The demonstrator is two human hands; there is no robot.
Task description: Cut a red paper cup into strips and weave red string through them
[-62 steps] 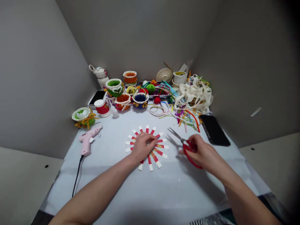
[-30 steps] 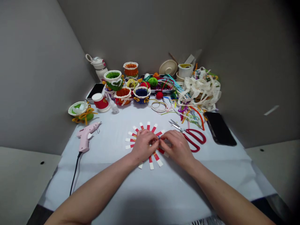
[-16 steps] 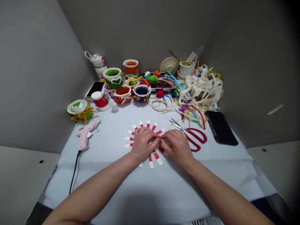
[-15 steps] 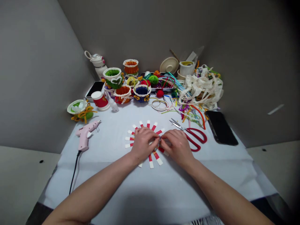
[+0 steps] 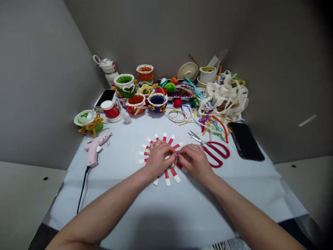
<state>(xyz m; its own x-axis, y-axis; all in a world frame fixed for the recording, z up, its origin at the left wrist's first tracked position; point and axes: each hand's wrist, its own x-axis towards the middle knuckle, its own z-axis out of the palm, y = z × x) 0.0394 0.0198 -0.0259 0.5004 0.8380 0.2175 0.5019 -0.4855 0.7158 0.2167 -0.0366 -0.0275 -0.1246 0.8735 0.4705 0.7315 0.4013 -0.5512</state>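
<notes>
A paper cup cut into strips lies splayed flat on the white-covered table, its red and white strips fanning out like rays. My left hand rests over its middle, thumb and forefinger pinched together. Facing it, my right hand covers the right side of the cup with its fingertips also pinched. Between the two pinches a thin grey strand shows, looping down over the cup's centre. The fingers hide most of the strand and the cup base.
Red-handled scissors lie just right of my right hand, blades spread, near a black phone. A pink glue gun with a black cord is at left. Behind stand yarn-covered cups, a red paper cup and heaped lace ribbon.
My fingertips have shifted slightly around the grey strand, and more of its loop shows between them. The splayed cup and the tools have stayed in place.
</notes>
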